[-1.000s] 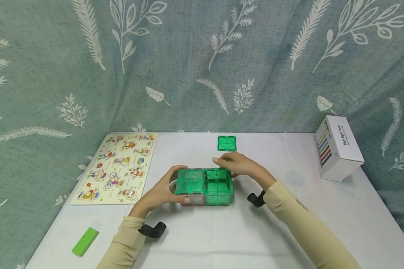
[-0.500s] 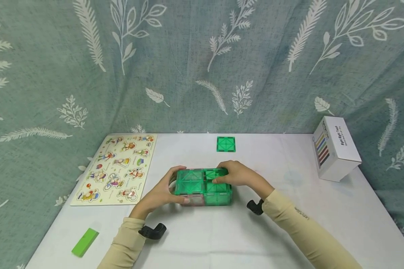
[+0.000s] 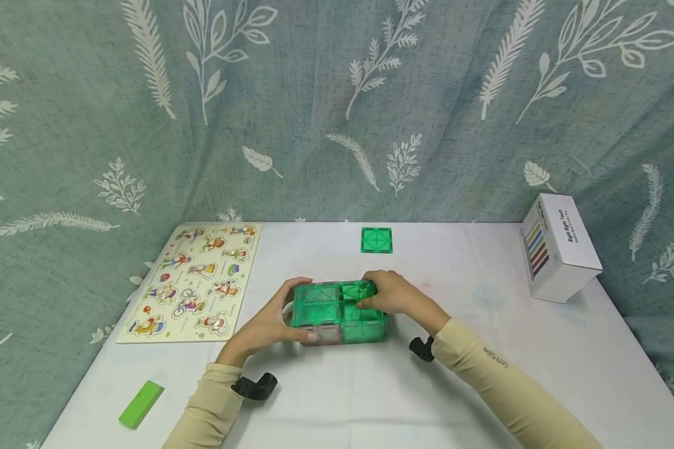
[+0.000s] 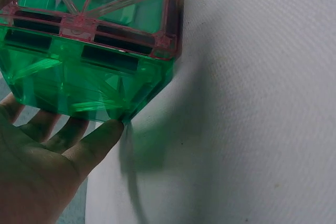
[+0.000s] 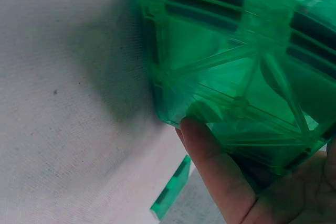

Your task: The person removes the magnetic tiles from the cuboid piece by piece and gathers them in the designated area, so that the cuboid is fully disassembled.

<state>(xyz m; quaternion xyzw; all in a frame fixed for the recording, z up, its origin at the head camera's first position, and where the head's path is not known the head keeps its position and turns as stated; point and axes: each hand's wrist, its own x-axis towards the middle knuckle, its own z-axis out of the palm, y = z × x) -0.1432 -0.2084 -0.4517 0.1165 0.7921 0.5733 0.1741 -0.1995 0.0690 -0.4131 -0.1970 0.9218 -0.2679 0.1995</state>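
A box built of see-through green magnetic tiles (image 3: 317, 304), with a pinkish tile (image 3: 326, 335) in its front left side, lies at the middle of the white table. My left hand (image 3: 266, 324) grips its left end, thumb at the front and fingers round the back. At the far right corner my right hand (image 3: 394, 293) holds the box, thumb over the top and fingers behind. In the right wrist view a fingertip (image 5: 193, 129) touches the lower corner of a green tile (image 5: 236, 98). Whether the box's right half is covered I cannot tell.
Behind the box a loose green square tile (image 3: 377, 240) lies flat. To the left are a picture puzzle board (image 3: 193, 284) and a light green block (image 3: 141, 405). A white carton (image 3: 561, 249) stands at the right, and a patterned curtain (image 3: 292, 112) hangs behind the table.
My right hand has come down from above the far right corner onto the box, its thumb moving over the top. The left hand and the box have stayed in place.
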